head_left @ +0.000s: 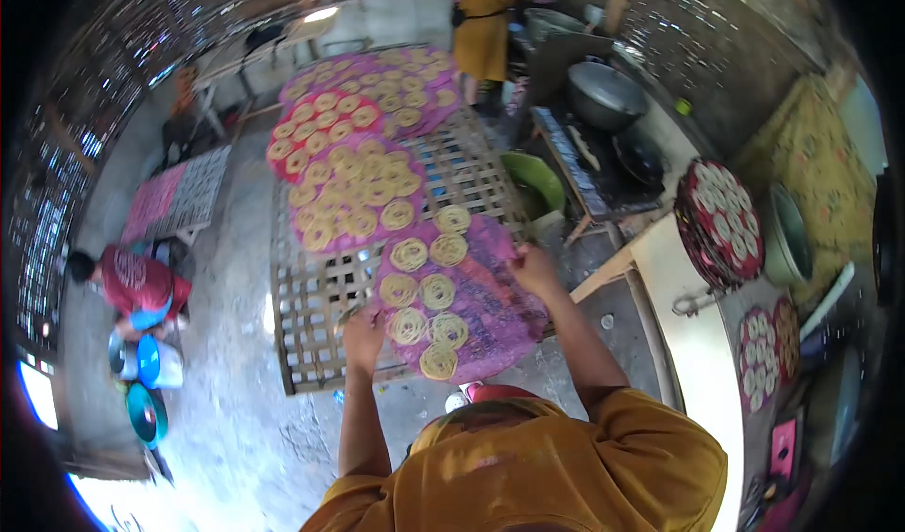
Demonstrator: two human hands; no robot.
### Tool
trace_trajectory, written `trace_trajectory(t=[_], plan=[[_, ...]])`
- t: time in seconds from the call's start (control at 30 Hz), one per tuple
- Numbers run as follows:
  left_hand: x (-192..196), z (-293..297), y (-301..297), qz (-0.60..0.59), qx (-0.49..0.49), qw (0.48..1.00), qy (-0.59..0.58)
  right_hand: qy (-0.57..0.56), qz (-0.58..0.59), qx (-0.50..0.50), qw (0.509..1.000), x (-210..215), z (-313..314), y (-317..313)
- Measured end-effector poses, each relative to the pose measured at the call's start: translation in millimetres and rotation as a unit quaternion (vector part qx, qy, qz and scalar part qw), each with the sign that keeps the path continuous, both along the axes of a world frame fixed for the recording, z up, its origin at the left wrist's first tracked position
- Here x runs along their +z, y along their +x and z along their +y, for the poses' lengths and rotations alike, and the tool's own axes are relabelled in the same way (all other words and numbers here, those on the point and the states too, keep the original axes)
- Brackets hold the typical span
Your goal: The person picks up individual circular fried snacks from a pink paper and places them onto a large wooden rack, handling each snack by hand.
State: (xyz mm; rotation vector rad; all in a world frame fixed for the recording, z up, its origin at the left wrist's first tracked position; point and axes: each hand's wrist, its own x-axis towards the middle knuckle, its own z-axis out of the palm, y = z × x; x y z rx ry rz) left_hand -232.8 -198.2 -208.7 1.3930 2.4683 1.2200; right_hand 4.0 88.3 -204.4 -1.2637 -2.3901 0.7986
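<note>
A round purple mat (500, 334) lies between my hands, at the near end of a woven slatted rack. Several pale yellow coiled dough rings (436, 292) sit on its left part, while its right part is bare. My left hand (361, 334) is closed at the mat's left edge. At the upper right edge, my right hand (535, 270) is closed on the rim. The fingertips of both hands are partly hidden. Just beyond, another purple mat (308, 230) crowded with coils lies on the rack.
The slatted rack (311, 320) carries more mats, including a red one (275, 146). To the right are a white-topped table (683, 334), a stack of coil-covered mats (721, 221) and a lidded pot (606, 94). One person (141, 287) crouches by buckets at left; another (483, 32) stands at the back.
</note>
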Motion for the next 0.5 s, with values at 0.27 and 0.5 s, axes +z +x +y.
trace_trajectory(t=[0.27,0.5], plan=[[-17.7,8.6,-5.6,-0.332,0.018,0.937,0.102,0.011,0.157,-0.085,0.984,39.4,-7.5,-14.7],[49.9,32.0,20.0,-0.124,-0.143,0.982,-0.002,0.117,0.198,-0.089,0.969,105.0,-37.1,42.4]])
